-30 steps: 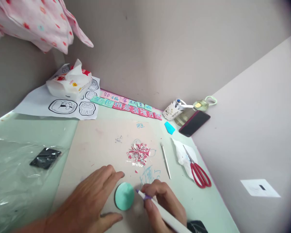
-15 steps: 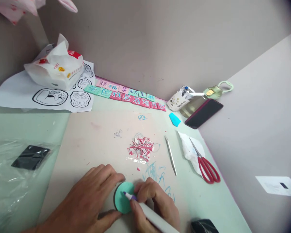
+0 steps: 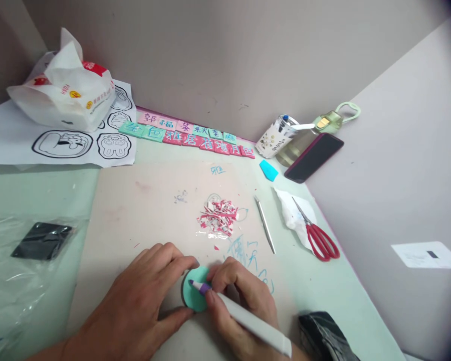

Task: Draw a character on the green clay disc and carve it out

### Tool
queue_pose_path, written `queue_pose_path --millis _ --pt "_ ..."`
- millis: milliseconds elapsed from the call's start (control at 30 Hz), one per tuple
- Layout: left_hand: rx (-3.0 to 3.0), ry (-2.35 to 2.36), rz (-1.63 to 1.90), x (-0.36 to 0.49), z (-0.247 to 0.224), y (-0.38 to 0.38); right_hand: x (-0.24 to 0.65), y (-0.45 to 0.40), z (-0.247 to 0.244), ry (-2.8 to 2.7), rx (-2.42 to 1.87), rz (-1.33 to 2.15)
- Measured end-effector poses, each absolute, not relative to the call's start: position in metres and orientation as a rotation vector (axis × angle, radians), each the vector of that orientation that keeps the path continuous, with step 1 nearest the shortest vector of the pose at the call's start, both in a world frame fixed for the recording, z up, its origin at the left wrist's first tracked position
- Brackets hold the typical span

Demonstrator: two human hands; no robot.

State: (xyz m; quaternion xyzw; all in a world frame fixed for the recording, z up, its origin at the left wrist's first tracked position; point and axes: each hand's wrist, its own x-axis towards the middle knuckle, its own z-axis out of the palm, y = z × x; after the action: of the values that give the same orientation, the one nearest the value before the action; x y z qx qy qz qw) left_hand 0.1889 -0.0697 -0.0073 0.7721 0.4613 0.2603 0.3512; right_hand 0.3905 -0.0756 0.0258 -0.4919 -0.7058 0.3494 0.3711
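A round mint-green disc (image 3: pixel 195 300) with a dark edge lies on the beige board at the lower middle. My left hand (image 3: pixel 143 296) grips its left side between thumb and index finger. In my right hand (image 3: pixel 242 301) is a white marker (image 3: pixel 253 323) with a purple collar, its tip at the disc's upper face. The fingers of my right hand are beside the disc's right edge and hide part of it.
Red and white scraps (image 3: pixel 220 216) lie on the board (image 3: pixel 124 220) beyond my hands. A craft knife (image 3: pixel 265 225), red-handled scissors (image 3: pixel 321 242), a leaning phone (image 3: pixel 315 158) and a black pouch (image 3: pixel 323 336) are to the right. Lettered tiles (image 3: pixel 190 139) line the back; clear plastic lies left.
The view has shifted, so the board and items appear higher. Both hands remain at the disc, and the marker is angled slightly differently with more of its white barrel visible.
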Motion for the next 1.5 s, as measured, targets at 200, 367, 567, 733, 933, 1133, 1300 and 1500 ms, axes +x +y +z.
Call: queue_pose_path --millis 200,367,567,733,933,1133,1300,1500 --pt "1.968 1.193 0.686 0.190 -0.006 -0.070 0.389 -0.075 0.025 -1.815 -1.249 0.906" --pt "1.974 1.200 0.675 0.189 -0.006 -0.071 0.390 -0.076 0.025 -1.840 -1.243 0.832" --pt "2.044 1.187 0.664 0.187 -0.008 -0.068 0.391 -0.075 0.018 -1.858 -1.244 0.832" --pt "2.066 1.166 0.650 0.185 -0.010 -0.067 0.392 -0.074 0.019 -1.927 -1.226 0.798" --pt "2.064 1.182 0.678 0.186 -0.008 -0.068 0.391 -0.075 0.025 -1.876 -1.259 0.805" --pt "2.060 1.223 0.700 0.188 -0.006 -0.066 0.390 -0.074 0.028 -1.866 -1.279 0.824" --pt "2.023 1.238 0.692 0.189 -0.006 -0.067 0.389 -0.073 0.030 -1.855 -1.276 0.835" --pt "1.975 1.230 0.688 0.188 -0.007 -0.070 0.389 -0.074 0.032 -1.853 -1.270 0.846"
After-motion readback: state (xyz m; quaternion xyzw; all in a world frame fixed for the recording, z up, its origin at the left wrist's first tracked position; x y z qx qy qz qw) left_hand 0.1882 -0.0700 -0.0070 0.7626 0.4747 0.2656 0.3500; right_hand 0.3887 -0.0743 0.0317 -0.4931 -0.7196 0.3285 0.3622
